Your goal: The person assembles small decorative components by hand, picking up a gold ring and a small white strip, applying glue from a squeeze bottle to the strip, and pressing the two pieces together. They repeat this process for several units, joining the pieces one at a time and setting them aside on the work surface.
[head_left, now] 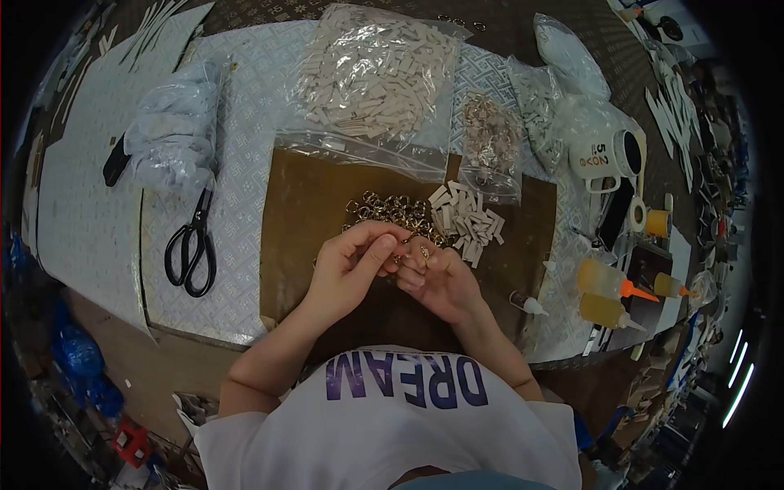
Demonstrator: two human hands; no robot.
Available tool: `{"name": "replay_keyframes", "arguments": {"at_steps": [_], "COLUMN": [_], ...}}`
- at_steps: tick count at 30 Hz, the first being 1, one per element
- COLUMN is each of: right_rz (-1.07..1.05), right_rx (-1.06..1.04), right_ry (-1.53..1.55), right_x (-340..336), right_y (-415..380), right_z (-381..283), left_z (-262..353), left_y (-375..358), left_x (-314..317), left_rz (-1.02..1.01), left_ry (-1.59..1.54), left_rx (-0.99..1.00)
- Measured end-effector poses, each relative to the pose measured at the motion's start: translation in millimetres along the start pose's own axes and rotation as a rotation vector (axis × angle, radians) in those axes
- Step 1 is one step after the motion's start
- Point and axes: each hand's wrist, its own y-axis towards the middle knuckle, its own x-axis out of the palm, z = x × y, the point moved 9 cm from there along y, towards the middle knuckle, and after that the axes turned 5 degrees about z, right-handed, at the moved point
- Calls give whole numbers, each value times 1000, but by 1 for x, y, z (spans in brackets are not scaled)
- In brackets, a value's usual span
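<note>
My left hand (356,263) and my right hand (437,278) meet over the front part of a brown mat (302,196). Fingers of both hands are closed around small gold metal hardware (424,253); its exact shape is too small to make out. Just beyond my fingers lies a pile of gold metal rings or clasps (392,208), partly hidden by my hands. Touching that pile on its right is a heap of short pale strips (467,219).
Behind the mat lies a large clear bag of pale strips (376,73), beside a bag of metal pieces (490,135). Black scissors (191,249) and a wrapped white bundle (173,126) are left. A mug (596,155), glue bottles (603,279) and a small bottle (527,303) stand or lie right.
</note>
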Motion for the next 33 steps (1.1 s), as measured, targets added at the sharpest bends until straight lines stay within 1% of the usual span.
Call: {"name": "replay_keyframes", "arguments": {"at_steps": [4, 7, 10, 13, 16, 19, 25, 28, 31, 33], "right_rz": [11, 90, 116, 231, 233, 208, 244, 278, 243, 214], "right_rx": [-24, -167, -351, -453, -535, -580, -603, -554, -449, -364], "right_ry": [-8, -237, -501, -750, -810, -837, -863, -788, -630, -415], "right_x": [3, -2, -4, 0, 13, 14, 14, 4, -5, -6], "right_y": [0, -1, -6, -13, -18, -18, -19, -17, -12, -8], "right_z": [-3, -12, -22, -32, -36, -37, -38, -39, -34, -28], "left_z": [-2, -3, -2, -5, -5, -6, -8, -8, -8, -8], "left_y": [0, 1, 1, 0, 1, 0, 0, -1, -1, -1], "left_x": [-1, -1, -1, -2, -1, -1, 0, 1, 1, 1], "left_rz": [2, 3, 7, 9, 4, -2, -15, -22, -24, -23], "left_ry": [19, 26, 34, 38, 39, 38, 44, 45, 41, 43], "left_rx": [-7, -11, -15, -32, -33, -42, -60, -70, -72, -73]}}
